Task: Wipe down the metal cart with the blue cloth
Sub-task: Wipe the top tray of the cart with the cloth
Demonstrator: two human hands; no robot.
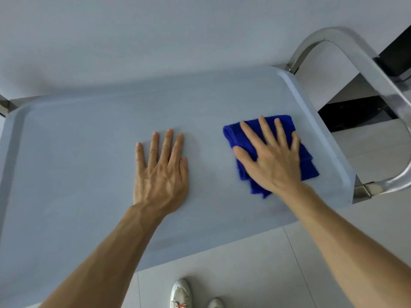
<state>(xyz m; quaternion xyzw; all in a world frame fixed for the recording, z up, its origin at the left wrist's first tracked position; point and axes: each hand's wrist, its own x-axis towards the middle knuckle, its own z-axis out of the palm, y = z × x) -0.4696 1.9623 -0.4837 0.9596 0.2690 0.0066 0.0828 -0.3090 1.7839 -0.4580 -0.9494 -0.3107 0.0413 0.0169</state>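
Both hands are being kept flat: right hand [272, 156] is pressing the folded blue cloth [304, 156] near the cart tray [66, 152]'s right rim, left hand [161, 172] is bracing empty. Overlapping strokes with even pressure are being advised, corners included.

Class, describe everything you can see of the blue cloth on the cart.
The blue cloth is deep royal blue, soft and napped like microfibre, folded into layers with edges showing at its right and near sides. It lies flat on the cart top, near the right rim. The right hand presses on it with straight, spread fingers, covering its middle. The left hand is apart from it.
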